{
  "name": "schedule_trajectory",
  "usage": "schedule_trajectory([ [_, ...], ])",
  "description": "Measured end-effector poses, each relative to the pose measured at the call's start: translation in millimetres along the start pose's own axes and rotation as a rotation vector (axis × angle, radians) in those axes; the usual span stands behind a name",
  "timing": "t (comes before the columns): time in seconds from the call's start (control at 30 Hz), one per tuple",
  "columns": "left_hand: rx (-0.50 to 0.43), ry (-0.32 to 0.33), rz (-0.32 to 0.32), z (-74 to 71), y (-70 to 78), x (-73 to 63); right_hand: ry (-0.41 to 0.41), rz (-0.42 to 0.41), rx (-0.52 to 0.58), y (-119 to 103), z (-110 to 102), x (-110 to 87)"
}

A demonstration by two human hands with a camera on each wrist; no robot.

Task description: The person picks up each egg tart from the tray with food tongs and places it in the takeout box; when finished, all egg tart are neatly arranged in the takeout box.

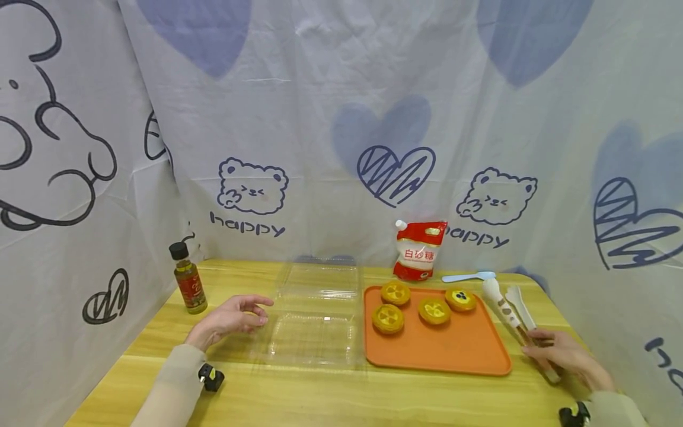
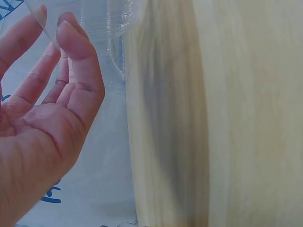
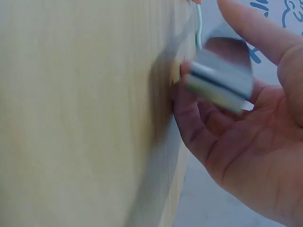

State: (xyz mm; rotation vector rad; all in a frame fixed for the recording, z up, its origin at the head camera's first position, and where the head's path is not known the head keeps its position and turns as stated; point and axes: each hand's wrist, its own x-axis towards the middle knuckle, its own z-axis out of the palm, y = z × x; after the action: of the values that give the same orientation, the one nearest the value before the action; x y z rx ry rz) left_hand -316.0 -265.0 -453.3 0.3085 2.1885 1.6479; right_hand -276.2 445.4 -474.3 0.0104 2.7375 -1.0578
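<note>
My left hand (image 1: 235,320) is at the left side of a clear plastic clamshell box (image 1: 352,356), which lies opened flat on the table. In the left wrist view the fingers (image 2: 83,61) are loosely bent beside the box's clear edge (image 2: 45,30); a firm grip does not show. At the right, my right hand (image 1: 568,356) holds a pair of tongs (image 1: 512,317) by the handle, white heads pointing away. The metal handle end (image 3: 220,80) looks blurred in the right wrist view. Between them, several egg tarts (image 1: 434,311) sit on an orange tray (image 1: 432,353), one topped with dark berries.
A red and white bag of sugar (image 1: 418,252) stands behind the tray. Beside it lies a pale blue spoon (image 1: 469,277). An oil bottle (image 1: 189,284) with a black cap stands at the back left. Printed cloth (image 1: 320,130) hangs around the wooden table (image 1: 299,397).
</note>
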Motion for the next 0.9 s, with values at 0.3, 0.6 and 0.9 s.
schedule_trajectory([
  [0.3, -0.005, -0.018, 0.022, -2.0, -3.3, 1.2, 0.093, 0.008, 0.104, 0.9, 1.2, -3.5],
  [0.6, -0.032, -0.032, 0.03, -4.0, -7.2, 2.8, 0.179, -0.025, 0.059, -6.7, 6.0, -5.4],
  [0.9, -0.039, -0.034, 0.018, -3.6, -6.1, 2.9, 0.165, -0.069, 0.021, -16.3, 10.3, -5.7],
])
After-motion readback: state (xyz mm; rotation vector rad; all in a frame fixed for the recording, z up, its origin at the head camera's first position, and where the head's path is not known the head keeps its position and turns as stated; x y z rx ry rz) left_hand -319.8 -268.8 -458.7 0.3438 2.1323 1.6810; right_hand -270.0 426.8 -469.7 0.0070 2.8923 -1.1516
